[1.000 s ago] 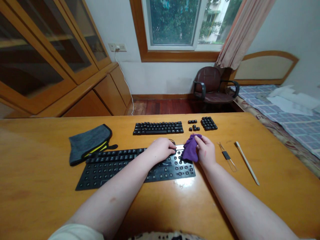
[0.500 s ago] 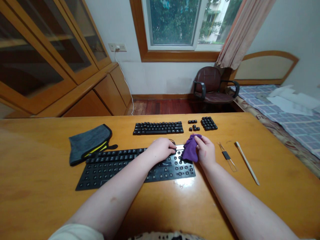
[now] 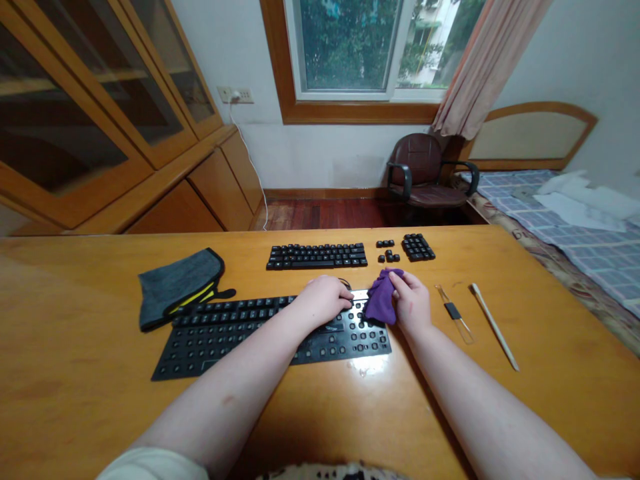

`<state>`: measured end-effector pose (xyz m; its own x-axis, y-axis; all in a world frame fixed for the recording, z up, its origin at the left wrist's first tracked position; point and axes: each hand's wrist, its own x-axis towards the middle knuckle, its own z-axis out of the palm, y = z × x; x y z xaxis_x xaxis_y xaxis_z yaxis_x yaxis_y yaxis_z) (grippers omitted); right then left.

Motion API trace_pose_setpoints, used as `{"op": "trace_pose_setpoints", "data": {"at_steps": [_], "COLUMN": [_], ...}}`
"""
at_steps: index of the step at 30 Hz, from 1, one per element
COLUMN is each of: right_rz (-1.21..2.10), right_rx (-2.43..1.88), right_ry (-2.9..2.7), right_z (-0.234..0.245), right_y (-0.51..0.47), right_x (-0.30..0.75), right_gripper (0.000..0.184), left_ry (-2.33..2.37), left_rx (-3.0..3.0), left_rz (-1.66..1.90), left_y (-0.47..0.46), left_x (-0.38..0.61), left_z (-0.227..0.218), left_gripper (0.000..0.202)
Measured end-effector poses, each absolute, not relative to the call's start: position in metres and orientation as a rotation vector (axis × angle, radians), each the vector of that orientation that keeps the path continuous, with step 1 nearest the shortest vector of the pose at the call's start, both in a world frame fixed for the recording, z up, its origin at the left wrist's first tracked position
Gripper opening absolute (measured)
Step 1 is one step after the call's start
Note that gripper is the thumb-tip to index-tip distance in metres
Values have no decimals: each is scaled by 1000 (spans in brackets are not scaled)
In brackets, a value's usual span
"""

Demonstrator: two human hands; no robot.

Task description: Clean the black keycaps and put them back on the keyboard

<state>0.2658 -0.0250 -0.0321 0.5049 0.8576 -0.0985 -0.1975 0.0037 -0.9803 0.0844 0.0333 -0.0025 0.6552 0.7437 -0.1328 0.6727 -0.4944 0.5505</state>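
Note:
A black keyboard base point(image 3: 235, 333) without its keycaps lies on the wooden desk point(image 3: 100, 400) in front of me. My left hand point(image 3: 323, 300) rests on its upper right part, fingers curled down against it. My right hand point(image 3: 413, 303) is closed on a purple cloth point(image 3: 381, 297), which presses on the keyboard's right end. The removed black keycaps point(image 3: 317, 256) lie in rows farther back, with a smaller group of keycaps point(image 3: 418, 247) to their right.
A grey cloth with a yellow stripe point(image 3: 177, 285) lies left of the keyboard. A clear-handled tool point(image 3: 454, 312) and a pale stick point(image 3: 494, 325) lie to the right. Behind the desk stand a dark chair point(image 3: 425, 177), a bed point(image 3: 575, 227) and wooden cabinets point(image 3: 100, 133).

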Motion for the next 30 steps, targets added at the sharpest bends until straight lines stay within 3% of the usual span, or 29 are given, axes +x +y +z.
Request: {"op": "trace_pose_setpoints", "data": {"at_steps": [24, 30], "right_rz": [948, 946], "right_rx": [-1272, -1276], "right_ry": [-643, -637], "right_z": [-34, -31], "right_y": [-25, -25], "right_x": [264, 264], "right_gripper": [33, 32], "left_ry": [1066, 1194], "left_rx": [2447, 2349], "left_rz": [197, 138], "left_y": [26, 30], "left_x": [86, 85], "left_z": [1, -5], "left_gripper": [15, 43]}}
